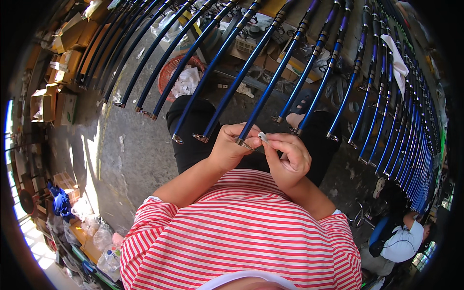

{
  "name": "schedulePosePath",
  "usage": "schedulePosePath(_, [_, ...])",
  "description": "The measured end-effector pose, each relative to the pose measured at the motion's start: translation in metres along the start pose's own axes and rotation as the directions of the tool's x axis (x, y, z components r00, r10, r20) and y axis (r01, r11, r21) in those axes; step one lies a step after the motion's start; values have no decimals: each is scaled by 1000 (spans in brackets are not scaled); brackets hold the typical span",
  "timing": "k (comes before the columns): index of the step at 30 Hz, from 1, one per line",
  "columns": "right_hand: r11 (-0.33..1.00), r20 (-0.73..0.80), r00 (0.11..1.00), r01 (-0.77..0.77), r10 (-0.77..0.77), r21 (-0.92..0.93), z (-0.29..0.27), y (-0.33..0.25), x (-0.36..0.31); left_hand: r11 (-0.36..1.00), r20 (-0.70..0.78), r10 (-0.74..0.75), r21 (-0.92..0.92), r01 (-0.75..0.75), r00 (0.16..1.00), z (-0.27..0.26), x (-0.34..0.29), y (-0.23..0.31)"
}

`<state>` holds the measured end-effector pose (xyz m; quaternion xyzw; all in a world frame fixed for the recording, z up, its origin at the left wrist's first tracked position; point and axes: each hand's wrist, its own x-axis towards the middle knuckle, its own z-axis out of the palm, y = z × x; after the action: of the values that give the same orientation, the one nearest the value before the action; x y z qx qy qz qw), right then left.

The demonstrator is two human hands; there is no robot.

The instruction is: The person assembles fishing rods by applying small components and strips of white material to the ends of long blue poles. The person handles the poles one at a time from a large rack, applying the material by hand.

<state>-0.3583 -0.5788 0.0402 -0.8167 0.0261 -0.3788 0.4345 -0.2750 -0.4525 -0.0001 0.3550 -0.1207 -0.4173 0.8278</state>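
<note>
A row of blue fishing rods (234,84) slants down in front of me, metal guides at their lower ends. My left hand (227,147) is closed round the lower end of one blue fishing rod (270,92), beside its metal ring guide (247,146). Thumb and fingers of my right hand (291,157) pinch a small white piece (262,137), perhaps folded cloth or paper, close to that rod's end. Whether the piece touches the rod, I cannot tell.
A red basket (161,83) with white scraps stands on the floor (128,150) beyond my knees. Cardboard boxes (43,104) are stacked at the left. A white cloth (396,65) hangs over rods at the right. Another person (403,243) sits at the lower right.
</note>
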Motion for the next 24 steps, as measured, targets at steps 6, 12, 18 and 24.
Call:
schedulePosePath(6, [999, 37, 999, 39, -40, 9, -3, -1, 0, 977, -50, 145, 162, -136, 988, 6, 0, -2])
schedulePosePath(12, [998, 70, 997, 20, -24, 63, -7, -5, 1, 901, 23, 313, 308, -305, 949, 8, 2, 1])
schedulePosePath(18, [998, 67, 997, -52, 50, 37, -7, -4, -2, 906, 47, 309, 290, -309, 950, 10, 6, 0])
schedulePosePath(24, [989, 88, 993, -88, 78, 121, -15, -10, 7, 993, -75, -119, -19, 118, 990, 2, 26, 11])
